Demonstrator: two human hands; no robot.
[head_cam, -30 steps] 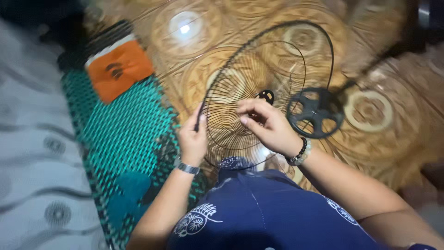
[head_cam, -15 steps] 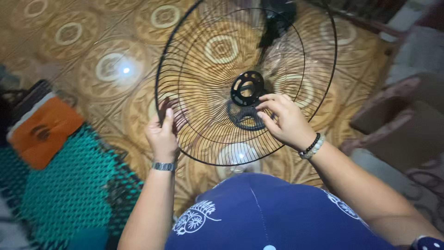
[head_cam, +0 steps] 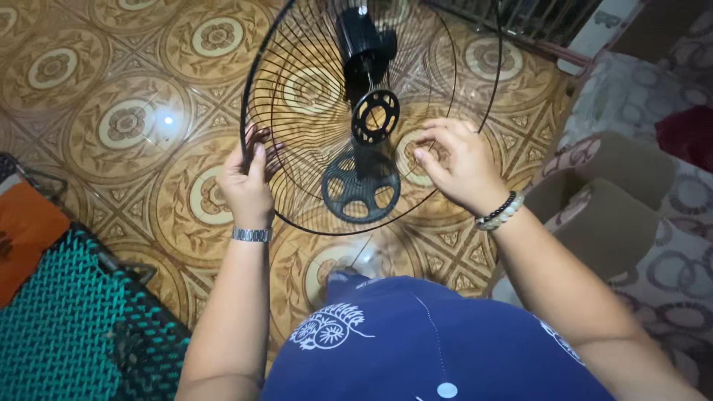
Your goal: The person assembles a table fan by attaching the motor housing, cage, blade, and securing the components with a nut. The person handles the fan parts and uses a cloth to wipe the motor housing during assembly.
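1. The person holds a black wire fan guard (head_cam: 312, 111) out in front of them, tilted and facing a standing fan's motor housing (head_cam: 364, 41), seemingly to line the two up.
2. The left hand (head_cam: 249, 182) grips the guard's outer rim at its left edge, fingers curled shut around the wire, which steadies the whole ring.
3. The right hand (head_cam: 460, 167) sits on the guard's right side, fingers bent and pinching the thin spokes; how firm the hold is I cannot quite tell, since the wires are fine and the hand hides them.
4. At the guard's centre is a black mounting ring (head_cam: 375, 116) with small holes, just below the motor housing.
5. Below that ring, seen through the spokes, lies the fan's round spoked base (head_cam: 361, 189) on the patterned tile floor (head_cam: 111, 89).
6. Far left of the guard lies a green woven mat (head_cam: 67, 327); to its right, patterned cushions (head_cam: 631, 200).
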